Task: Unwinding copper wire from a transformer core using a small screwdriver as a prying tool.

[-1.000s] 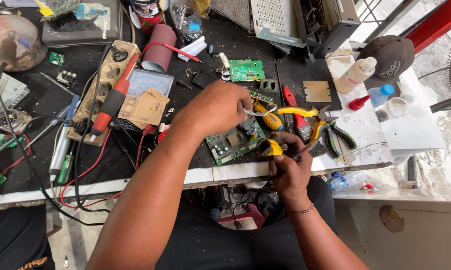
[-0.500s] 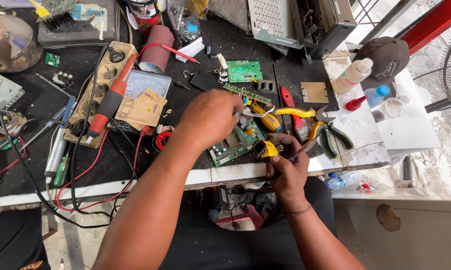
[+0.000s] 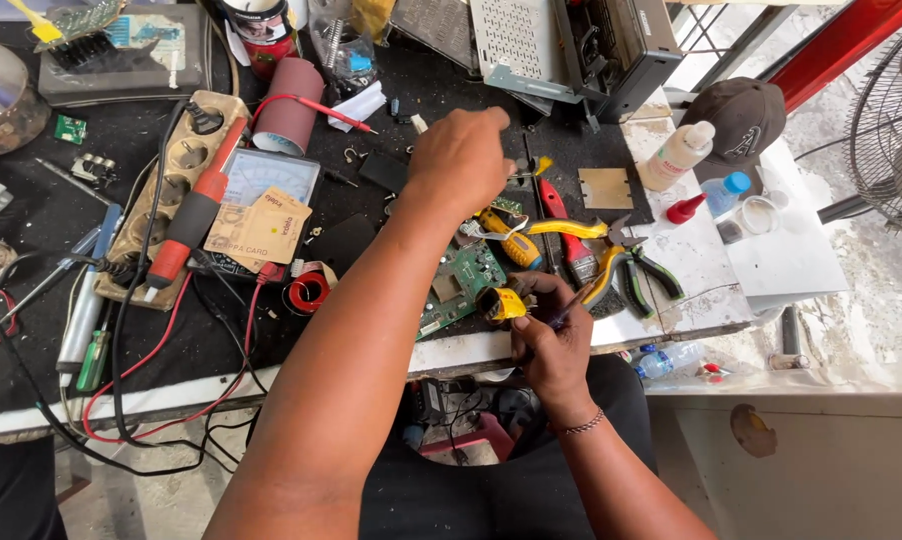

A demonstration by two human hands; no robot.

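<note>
Fingers [image 3: 546, 300] of the right hand [image 3: 556, 335] curled tightly around a small, rounded yellow-and-black part [image 3: 501, 304] and a thin dark tool, just over the near edge of a flat green circuit board [image 3: 461, 285] lying at the front of the cluttered black bench [image 3: 371, 130]. Left hand [image 3: 461, 160] reached forward over the bench, knuckles up and fingers bent downward, so whether those fingertips pinched anything could not be told. Yellow-handled pliers [image 3: 611, 255] and a red-handled screwdriver [image 3: 569, 235] lay just beside the board, partly covered by the hands.
</note>
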